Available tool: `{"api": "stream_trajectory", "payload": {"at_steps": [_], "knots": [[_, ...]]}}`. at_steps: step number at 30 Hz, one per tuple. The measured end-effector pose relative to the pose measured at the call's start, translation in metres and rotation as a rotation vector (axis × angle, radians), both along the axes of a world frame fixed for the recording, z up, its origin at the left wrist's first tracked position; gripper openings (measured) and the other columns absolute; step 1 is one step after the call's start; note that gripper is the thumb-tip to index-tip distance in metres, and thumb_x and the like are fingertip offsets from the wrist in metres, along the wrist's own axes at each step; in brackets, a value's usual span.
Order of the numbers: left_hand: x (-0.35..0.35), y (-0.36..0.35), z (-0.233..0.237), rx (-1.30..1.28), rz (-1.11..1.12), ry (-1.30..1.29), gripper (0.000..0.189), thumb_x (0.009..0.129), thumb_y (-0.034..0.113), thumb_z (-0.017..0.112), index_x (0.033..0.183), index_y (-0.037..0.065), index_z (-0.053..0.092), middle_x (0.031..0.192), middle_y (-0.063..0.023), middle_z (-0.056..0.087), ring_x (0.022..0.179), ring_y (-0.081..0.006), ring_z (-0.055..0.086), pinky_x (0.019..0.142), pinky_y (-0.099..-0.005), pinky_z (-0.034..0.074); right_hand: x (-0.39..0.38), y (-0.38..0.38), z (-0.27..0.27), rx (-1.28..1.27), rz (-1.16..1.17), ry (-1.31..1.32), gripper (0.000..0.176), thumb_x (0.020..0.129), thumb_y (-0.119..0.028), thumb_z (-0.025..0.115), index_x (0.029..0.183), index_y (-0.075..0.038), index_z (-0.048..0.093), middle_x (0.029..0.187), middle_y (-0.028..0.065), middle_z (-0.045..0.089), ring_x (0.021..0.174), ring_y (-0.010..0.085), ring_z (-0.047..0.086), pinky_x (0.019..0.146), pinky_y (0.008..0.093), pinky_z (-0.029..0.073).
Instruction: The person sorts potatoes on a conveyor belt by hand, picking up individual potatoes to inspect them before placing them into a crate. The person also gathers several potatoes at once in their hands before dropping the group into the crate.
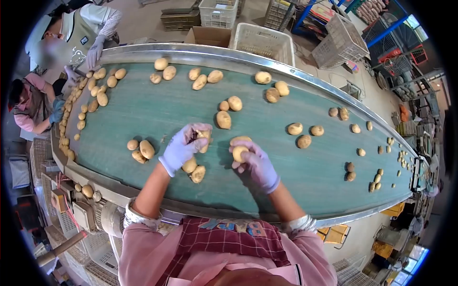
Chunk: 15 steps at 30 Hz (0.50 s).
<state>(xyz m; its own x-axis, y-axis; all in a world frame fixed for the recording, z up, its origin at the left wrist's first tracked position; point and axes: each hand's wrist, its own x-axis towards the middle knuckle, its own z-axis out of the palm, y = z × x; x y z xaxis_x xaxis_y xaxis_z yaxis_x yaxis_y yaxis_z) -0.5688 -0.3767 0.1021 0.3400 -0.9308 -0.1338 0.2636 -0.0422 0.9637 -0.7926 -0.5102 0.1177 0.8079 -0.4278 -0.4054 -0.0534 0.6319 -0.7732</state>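
Both hands wear thin lilac gloves and are over a green conveyor belt (157,105) scattered with potatoes. My left hand (182,147) is closed around a potato (204,142), with the fingers curled over its top. Just below that hand, two more potatoes lie on the belt, one of them a lumpy potato (197,174). My right hand (258,164) grips a pale round potato (240,153) between thumb and fingers. Right behind its fingertips shows another potato (238,139), partly hidden. Farther up the belt, a larger potato (223,120) rests beside two smaller ones.
A metal rail (200,49) edges the belt. At its left end, two co-workers with gloved hands (95,51) stand by a dense row of potatoes (67,121). Beyond the rail are a white crate (264,40) and a cardboard box (207,36). Several potatoes spread toward the right.
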Motion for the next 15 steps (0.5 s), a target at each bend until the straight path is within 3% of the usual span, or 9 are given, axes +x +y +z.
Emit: {"api": "stream_trajectory", "payload": {"at_steps": [1,4,6,7,9,10,11,13,15], "knots": [[-0.010,0.001,0.002,0.030,0.022,0.000,0.037,0.093,0.010,0.068,0.127,0.002,0.056,0.129,-0.0051,0.060,0.107,-0.0108,0.057,0.092,-0.0277,0.048,0.003,-0.020,0.006,-0.093,0.053,0.034,0.037,0.095,-0.018,0.056,0.129,-0.002,0.053,0.107,0.0076,0.064,0.077,0.0123,0.064,0.066,0.0227,0.050],[-0.032,0.000,-0.006,0.055,0.077,0.040,0.044,0.093,0.009,0.068,0.133,0.001,0.053,0.131,-0.0056,0.059,0.114,-0.0135,0.057,0.098,-0.0291,0.047,0.023,-0.106,0.013,-0.391,0.140,-0.020,0.037,0.098,-0.021,0.054,0.130,-0.003,0.053,0.101,0.0087,0.068,0.076,0.0181,0.066,0.068,0.0279,0.053],[-0.030,-0.007,-0.001,-0.009,0.087,0.039,0.048,0.092,0.007,0.069,0.136,0.001,0.051,0.133,-0.0076,0.058,0.115,-0.0148,0.058,0.099,-0.0295,0.047,0.055,-0.178,-0.003,-0.366,-0.109,-0.278,0.032,0.096,-0.019,0.055,0.124,-0.002,0.053,0.103,0.0103,0.063,0.081,0.0170,0.066,0.066,0.0289,0.053],[-0.032,-0.012,-0.003,-0.023,0.148,-0.068,0.048,0.090,0.006,0.070,0.134,0.001,0.051,0.131,-0.0078,0.058,0.114,-0.0146,0.058,0.098,-0.0291,0.048,0.063,-0.185,0.001,-0.660,-0.235,-0.236,0.033,0.097,-0.019,0.055,0.125,-0.002,0.052,0.109,0.0112,0.061,0.086,0.0186,0.066,0.072,0.0300,0.053],[-0.040,-0.015,-0.001,-0.022,0.214,-0.177,0.046,0.087,0.002,0.072,0.128,0.002,0.052,0.132,-0.0082,0.055,0.119,-0.0164,0.054,0.100,-0.0307,0.046,0.065,-0.162,0.015,-0.574,-0.330,-0.087,0.043,0.096,-0.017,0.059,0.136,-0.003,0.048,0.127,0.0118,0.055,0.101,0.0198,0.064,0.088,0.0318,0.052],[-0.045,-0.018,0.003,-0.019,0.208,-0.172,0.043,0.086,0.000,0.072,0.124,0.003,0.052,0.134,-0.0085,0.051,0.126,-0.0185,0.049,0.103,-0.0328,0.043,0.056,-0.137,0.002,-0.719,-0.131,-0.127,0.054,0.095,-0.013,0.061,0.145,-0.005,0.042,0.133,0.0099,0.054,0.104,0.0165,0.062,0.090,0.0310,0.050],[-0.053,-0.022,-0.002,-0.122,0.243,-0.185,0.044,0.085,0.000,0.073,0.124,0.003,0.052,0.131,-0.0086,0.054,0.120,-0.0177,0.053,0.101,-0.0317,0.045,0.045,-0.107,-0.005,-0.594,0.114,-0.153,0.063,0.092,-0.009,0.063,0.150,-0.007,0.037,0.137,0.0086,0.052,0.102,0.0146,0.061,0.090,0.0312,0.051],[-0.064,-0.031,0.000,-0.091,0.296,-0.068,0.045,0.083,0.002,0.077,0.122,0.002,0.053,0.124,-0.0073,0.059,0.111,-0.0144,0.058,0.094,-0.0302,0.050,0.026,-0.052,-0.013,-0.701,0.350,-0.293,0.073,0.087,-0.004,0.068,0.152,-0.007,0.034,0.141,0.0085,0.049,0.104,0.0180,0.062,0.090,0.0322,0.052],[-0.081,-0.040,0.002,-0.098,0.367,-0.033,0.042,0.083,0.006,0.078,0.118,0.001,0.057,0.116,-0.0064,0.064,0.101,-0.0126,0.062,0.090,-0.0292,0.053,0.020,-0.039,-0.012,-0.997,0.229,-0.270,0.069,0.084,-0.002,0.071,0.147,-0.004,0.042,0.134,0.0101,0.055,0.103,0.0198,0.062,0.090,0.0311,0.051]]}}
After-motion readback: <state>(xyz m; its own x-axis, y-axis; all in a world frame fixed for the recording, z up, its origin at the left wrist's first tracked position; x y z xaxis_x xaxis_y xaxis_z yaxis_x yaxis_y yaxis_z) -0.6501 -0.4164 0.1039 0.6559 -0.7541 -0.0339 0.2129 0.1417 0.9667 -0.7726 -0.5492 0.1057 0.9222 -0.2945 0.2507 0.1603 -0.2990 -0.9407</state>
